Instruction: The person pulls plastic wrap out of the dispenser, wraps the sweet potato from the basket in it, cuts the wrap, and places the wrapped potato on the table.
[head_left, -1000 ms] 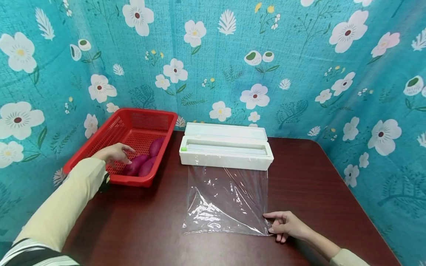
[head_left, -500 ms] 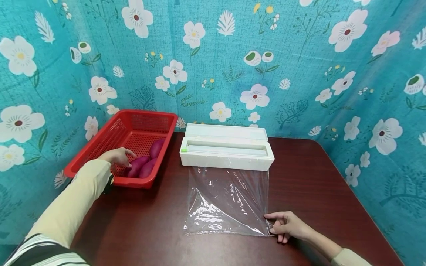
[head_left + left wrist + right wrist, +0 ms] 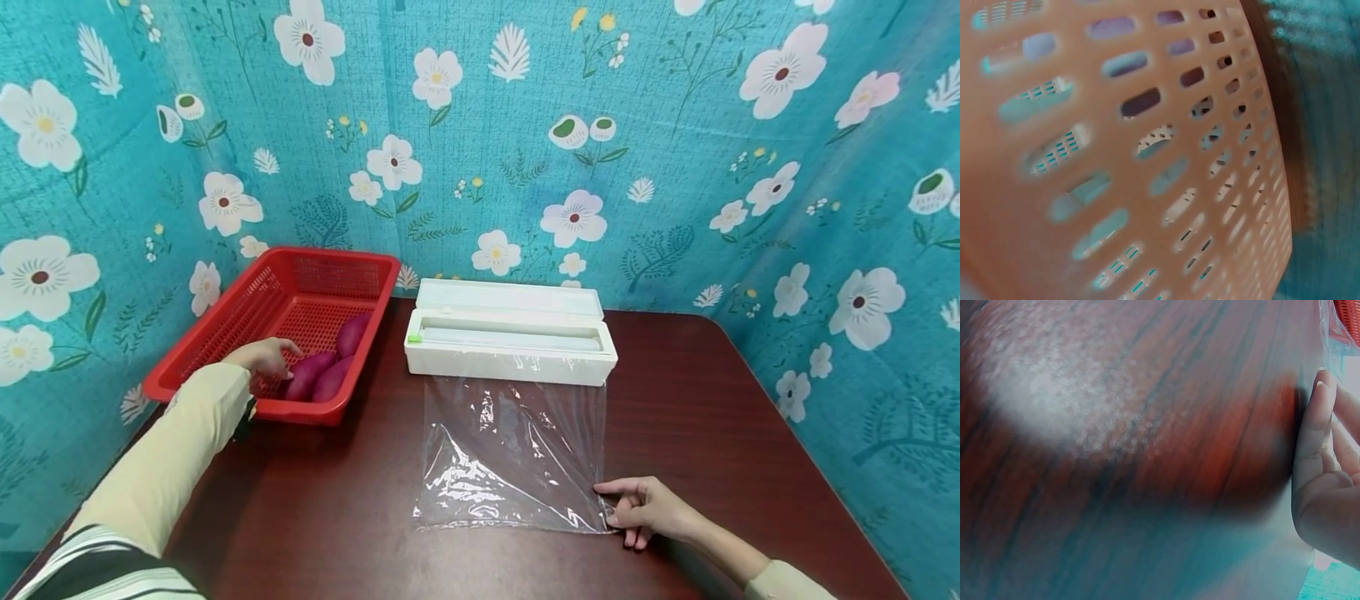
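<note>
Inside the red basket [image 3: 360, 407], my left hand [image 3: 258, 358] reaches to the near end of a purple sweet potato [image 3: 309, 375]. Its index finger extends over the basket floor and its fingertips are right at the sweet potato; the lower fingers are partly hidden. Two more purple sweet potatoes lie against the right wall. My right hand [image 3: 648, 508] pinches the near right corner of a sheet of cling film [image 3: 517, 454], which stretches from a white dispenser box [image 3: 510, 364] over the table. In the right wrist view, thumb and fingers [image 3: 1316, 419] meet at the film's edge.
The dispenser's lid [image 3: 510, 296] stands raised at the back, with a green slider [image 3: 414, 337] at the box's left end. A teal floral curtain [image 3: 480, 167] surrounds the dark red wooden table [image 3: 712, 400]. The basket's perforated wall [image 3: 1166, 162] fills most of the left wrist view.
My left hand has moved slightly right and down, closer to the near sweet potato. The right hand keeps its pinch on the cling film and stays in place.
</note>
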The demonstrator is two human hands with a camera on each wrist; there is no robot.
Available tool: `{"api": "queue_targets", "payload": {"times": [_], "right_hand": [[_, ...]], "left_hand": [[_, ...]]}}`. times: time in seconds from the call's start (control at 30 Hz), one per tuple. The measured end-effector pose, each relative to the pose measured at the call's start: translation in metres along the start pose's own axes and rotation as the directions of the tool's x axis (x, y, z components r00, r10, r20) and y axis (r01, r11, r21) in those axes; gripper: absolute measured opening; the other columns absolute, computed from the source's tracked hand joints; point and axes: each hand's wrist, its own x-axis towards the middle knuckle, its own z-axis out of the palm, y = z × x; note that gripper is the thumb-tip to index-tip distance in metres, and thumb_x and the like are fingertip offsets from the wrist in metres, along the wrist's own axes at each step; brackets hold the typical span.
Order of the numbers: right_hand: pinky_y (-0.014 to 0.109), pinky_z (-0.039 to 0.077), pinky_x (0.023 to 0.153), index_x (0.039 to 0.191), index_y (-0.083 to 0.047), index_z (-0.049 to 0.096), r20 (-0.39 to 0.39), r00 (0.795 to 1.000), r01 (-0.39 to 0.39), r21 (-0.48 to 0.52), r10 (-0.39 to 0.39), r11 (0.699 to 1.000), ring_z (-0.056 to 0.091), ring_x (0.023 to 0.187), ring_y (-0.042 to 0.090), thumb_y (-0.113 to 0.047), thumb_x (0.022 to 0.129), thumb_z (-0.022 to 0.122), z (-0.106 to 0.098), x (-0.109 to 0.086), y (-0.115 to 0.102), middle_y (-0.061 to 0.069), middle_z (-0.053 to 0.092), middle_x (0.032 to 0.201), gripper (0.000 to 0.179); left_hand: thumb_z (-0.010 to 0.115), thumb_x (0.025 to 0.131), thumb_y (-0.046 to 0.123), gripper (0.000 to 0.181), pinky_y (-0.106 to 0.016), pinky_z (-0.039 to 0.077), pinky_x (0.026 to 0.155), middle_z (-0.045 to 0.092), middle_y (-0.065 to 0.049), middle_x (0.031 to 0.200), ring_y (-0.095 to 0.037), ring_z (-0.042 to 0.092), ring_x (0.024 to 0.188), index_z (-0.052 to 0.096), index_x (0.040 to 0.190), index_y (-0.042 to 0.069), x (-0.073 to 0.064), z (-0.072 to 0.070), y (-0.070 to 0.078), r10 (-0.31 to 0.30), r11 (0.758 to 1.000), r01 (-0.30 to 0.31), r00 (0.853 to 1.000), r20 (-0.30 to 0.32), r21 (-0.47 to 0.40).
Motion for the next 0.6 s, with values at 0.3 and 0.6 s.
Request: {"api": "queue_targets", "payload": {"times": [0.3,0.6], "right_hand": [[0.02,0.045,0.043,0.121,0.022,0.035,0.002,1.0,0.003,-0.002,-0.003,1.0,0.058,0.05,0.008,0.003,0.081,0.058,0.0006,0.0001,0.0003,0.005,0.058,0.067,0.049],[0.02,0.045,0.042,0.121,0.021,0.036,-0.007,1.0,-0.005,0.001,0.005,1.0,0.057,0.05,0.008,0.003,0.082,0.058,0.0016,0.0001,-0.0024,0.006,0.058,0.067,0.049]], "left_hand": [[0.055,0.083,-0.002,0.042,-0.038,0.046,0.069,0.047,-0.018,0.092,-0.027,0.048,0.08,0.038,0.121,-0.009,0.0025,0.0037,-0.0028,0.003,0.999,-0.004,1.0,-0.026,-0.037],[0.054,0.082,-0.005,0.044,-0.032,0.046,0.063,0.045,-0.021,0.096,-0.022,0.048,0.073,0.037,0.122,-0.011,0.0011,0.0048,-0.0014,0.048,0.998,-0.05,0.998,-0.034,-0.039]]}}
